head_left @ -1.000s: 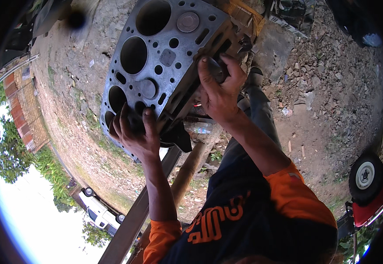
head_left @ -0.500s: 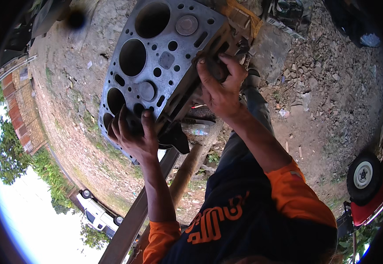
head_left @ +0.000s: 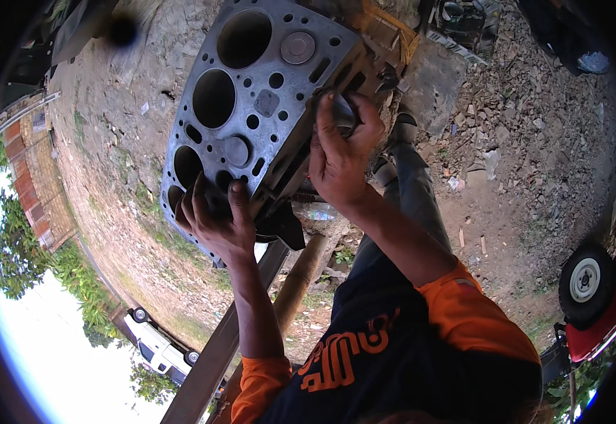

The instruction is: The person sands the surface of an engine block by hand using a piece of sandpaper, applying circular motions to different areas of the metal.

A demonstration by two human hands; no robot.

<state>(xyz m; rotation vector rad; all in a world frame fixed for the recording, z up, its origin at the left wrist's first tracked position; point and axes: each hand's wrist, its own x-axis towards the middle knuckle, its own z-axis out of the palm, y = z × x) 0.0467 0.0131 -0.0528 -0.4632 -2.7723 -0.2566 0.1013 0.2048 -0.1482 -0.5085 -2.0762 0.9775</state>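
An engine block (head_left: 198,145) lies tilted in front of me, its flat grey face showing large cylinder bores and smaller holes. Two round valve heads, an upper one (head_left: 298,48) and a lower one (head_left: 236,150), sit in that face. My left hand (head_left: 219,222) rests on the block's near end, fingers and thumb spread beside a lower bore and the smaller holes. Beside the block's right edge, my right hand (head_left: 342,152) is closed around a round grey metal piece (head_left: 345,113). Its exact kind is partly hidden by the fingers.
Below the block are a brown beam (head_left: 212,367) and a wooden pole (head_left: 299,279). A clear plastic bottle (head_left: 316,210) lies behind the block. Rubble (head_left: 506,127) covers the ground at right. A red vehicle's wheel (head_left: 584,280) stands far right, a white pickup (head_left: 158,346) lower left.
My right hand has shifted slightly left and turned, so the round metal piece shows more between its fingers. My left hand stays on the block. My legs show more plainly.
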